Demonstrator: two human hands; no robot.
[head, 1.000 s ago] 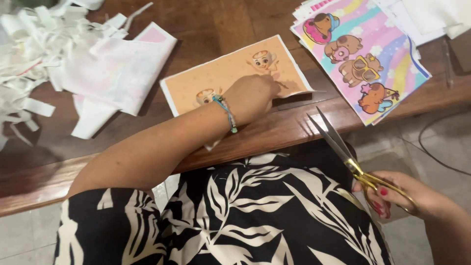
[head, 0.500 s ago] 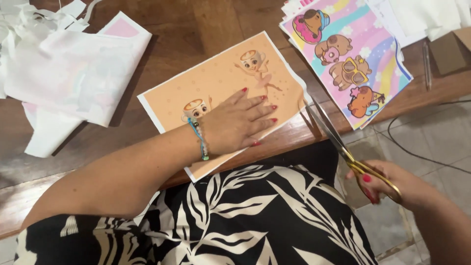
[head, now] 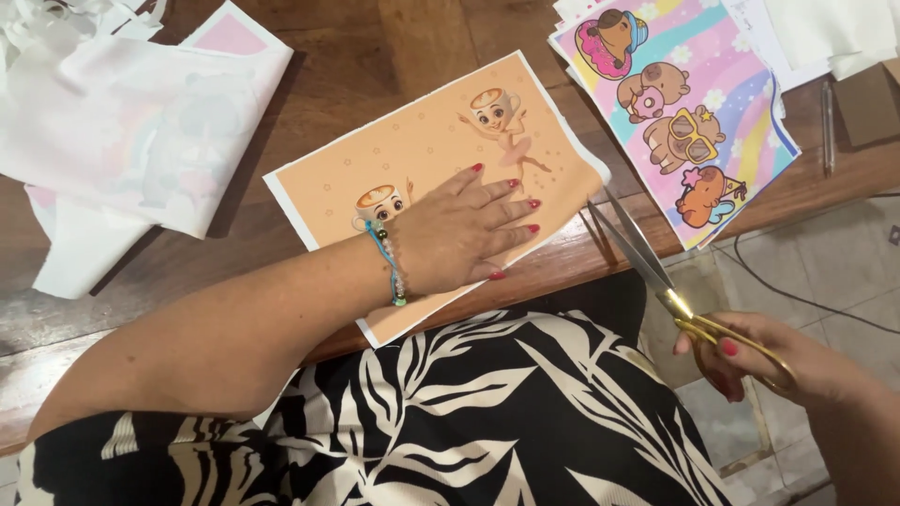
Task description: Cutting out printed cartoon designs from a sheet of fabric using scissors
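The left hand [head: 464,232] lies flat, fingers spread wide, on an orange sheet [head: 422,164] that rests on the wooden desk [head: 412,37]; its near corner hangs over the desk edge, and the palm and wrist cover part of the print, hiding most of a cup figure just behind the wrist. The right hand [head: 759,361], off the desk to the right, is closed around the gold handles of the scissors [head: 656,272], whose blades are slightly parted with tips close to the sheet's right edge; whether they touch it is hard to tell. Beyond the scissors lies a pink picture sheet [head: 675,103], cut off at the top. Far left of the left hand, white paper scraps [head: 122,131] run out of view.
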